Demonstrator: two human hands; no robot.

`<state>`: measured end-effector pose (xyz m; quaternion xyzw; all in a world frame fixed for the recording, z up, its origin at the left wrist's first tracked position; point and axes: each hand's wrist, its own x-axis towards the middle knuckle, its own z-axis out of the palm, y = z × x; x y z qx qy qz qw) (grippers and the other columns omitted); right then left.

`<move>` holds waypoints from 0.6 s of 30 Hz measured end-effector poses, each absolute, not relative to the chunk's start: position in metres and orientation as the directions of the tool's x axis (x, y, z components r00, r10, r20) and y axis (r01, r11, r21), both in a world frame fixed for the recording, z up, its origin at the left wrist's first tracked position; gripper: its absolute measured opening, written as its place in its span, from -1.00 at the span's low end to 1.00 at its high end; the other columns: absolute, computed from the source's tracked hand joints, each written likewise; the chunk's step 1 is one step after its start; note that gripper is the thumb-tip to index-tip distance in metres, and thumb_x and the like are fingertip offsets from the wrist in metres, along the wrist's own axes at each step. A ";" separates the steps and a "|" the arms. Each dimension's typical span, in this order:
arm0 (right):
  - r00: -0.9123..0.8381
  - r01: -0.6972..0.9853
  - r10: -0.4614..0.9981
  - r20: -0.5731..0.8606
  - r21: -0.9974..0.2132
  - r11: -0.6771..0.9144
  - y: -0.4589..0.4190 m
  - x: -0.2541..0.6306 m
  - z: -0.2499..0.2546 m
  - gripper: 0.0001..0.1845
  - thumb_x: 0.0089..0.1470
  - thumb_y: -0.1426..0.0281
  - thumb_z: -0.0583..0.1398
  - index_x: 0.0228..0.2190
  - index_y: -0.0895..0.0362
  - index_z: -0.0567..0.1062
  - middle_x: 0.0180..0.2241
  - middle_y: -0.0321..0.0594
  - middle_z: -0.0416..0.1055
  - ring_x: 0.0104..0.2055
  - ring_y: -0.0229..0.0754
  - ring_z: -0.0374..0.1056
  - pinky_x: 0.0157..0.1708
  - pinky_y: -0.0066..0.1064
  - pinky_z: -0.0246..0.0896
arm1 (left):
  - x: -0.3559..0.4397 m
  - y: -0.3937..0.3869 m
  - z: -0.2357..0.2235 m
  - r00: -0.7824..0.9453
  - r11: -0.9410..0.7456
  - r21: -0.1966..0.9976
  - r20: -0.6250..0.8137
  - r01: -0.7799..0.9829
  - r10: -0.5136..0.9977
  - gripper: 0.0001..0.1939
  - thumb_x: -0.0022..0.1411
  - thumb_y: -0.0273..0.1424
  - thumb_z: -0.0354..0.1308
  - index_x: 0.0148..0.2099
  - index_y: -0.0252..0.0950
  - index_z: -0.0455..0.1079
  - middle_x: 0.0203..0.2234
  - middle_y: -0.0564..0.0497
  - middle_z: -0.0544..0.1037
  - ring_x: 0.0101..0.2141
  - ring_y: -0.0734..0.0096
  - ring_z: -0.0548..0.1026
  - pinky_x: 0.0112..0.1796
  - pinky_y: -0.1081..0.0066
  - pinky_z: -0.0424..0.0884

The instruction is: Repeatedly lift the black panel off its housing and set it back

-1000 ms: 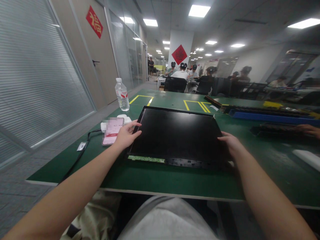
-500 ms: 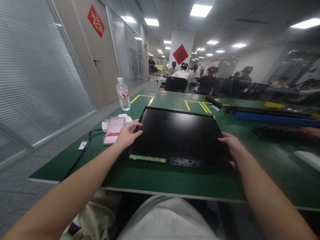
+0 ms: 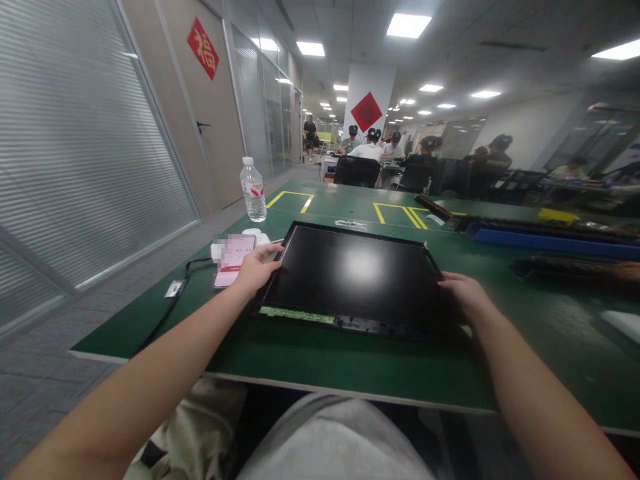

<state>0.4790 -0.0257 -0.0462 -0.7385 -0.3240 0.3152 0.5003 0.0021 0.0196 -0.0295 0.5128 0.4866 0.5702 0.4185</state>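
A flat black LCD screen panel (image 3: 320,273) lies before me, face up, with a green circuit strip (image 3: 299,316) along the left part of its near edge. Its left side is gripped by my left hand (image 3: 257,268), thumb on the face and the fingers at the border. My right hand (image 3: 467,293) grips the opposite side, fingertips on the rim and the rest of the fingers hidden below the edge. Just left of my left hand lies a phone (image 3: 234,261) with a pink screen, partly blurred out.
The green table (image 3: 350,363) carries a water bottle (image 3: 253,190), a white object (image 3: 256,236) behind the phone, and a black cable (image 3: 173,308). Long dark strips and a blue bar (image 3: 550,243) lie at the right. Another person's hand (image 3: 627,271) shows at the right edge.
The panel's far edge has dropped a little towards the table, uncovering a small whitish item behind it. The glare has shrunk to a rounder spot. Both hands keep their hold.
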 end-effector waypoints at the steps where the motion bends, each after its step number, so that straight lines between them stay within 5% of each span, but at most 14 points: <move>1: 0.606 0.204 0.787 -0.116 -0.933 -0.295 -0.026 0.478 -0.046 -0.49 -0.20 0.50 0.30 -0.10 0.14 0.60 -0.34 -0.13 0.59 -0.33 -0.04 0.51 -0.33 -0.27 0.43 | 0.001 0.021 -0.031 -0.136 -0.177 0.984 0.179 0.026 0.975 -0.63 -0.21 -0.47 0.33 -0.23 -0.29 0.49 0.00 -0.14 0.59 0.01 -0.02 0.53 -0.07 0.08 0.55; 5: 0.631 0.302 0.775 -0.041 -0.907 -0.294 -0.028 0.477 -0.044 -0.53 -0.21 0.46 0.33 -0.15 0.14 0.62 -0.34 -0.10 0.58 -0.29 -0.04 0.50 -0.31 -0.29 0.41 | -0.003 0.025 -0.036 -0.153 -0.161 0.987 0.163 0.028 0.975 -0.62 -0.21 -0.47 0.31 -0.22 -0.29 0.50 -0.03 -0.13 0.60 0.00 -0.01 0.53 -0.11 0.11 0.57; 13: 0.603 0.191 0.795 -0.066 -0.956 -0.224 -0.029 0.476 -0.042 -0.50 -0.21 0.55 0.28 -0.11 0.18 0.57 -0.43 -0.10 0.56 -0.35 -0.08 0.51 -0.34 -0.32 0.42 | -0.012 0.037 -0.036 -0.125 -0.078 0.995 0.071 -0.056 0.990 -0.57 -0.29 -0.53 0.33 -0.23 -0.26 0.52 -0.08 -0.12 0.64 0.05 -0.02 0.51 -0.01 0.08 0.49; 18: 0.551 0.434 0.834 0.032 -0.864 -0.254 -0.031 0.476 -0.042 -0.53 -0.14 0.45 0.30 -0.10 0.13 0.59 -0.37 -0.13 0.58 -0.34 -0.06 0.50 -0.31 -0.27 0.39 | -0.012 0.038 -0.031 -0.137 -0.060 0.993 0.046 -0.103 0.990 -0.61 -0.24 -0.54 0.29 -0.24 -0.24 0.53 -0.11 -0.10 0.65 0.07 0.00 0.51 0.02 0.10 0.48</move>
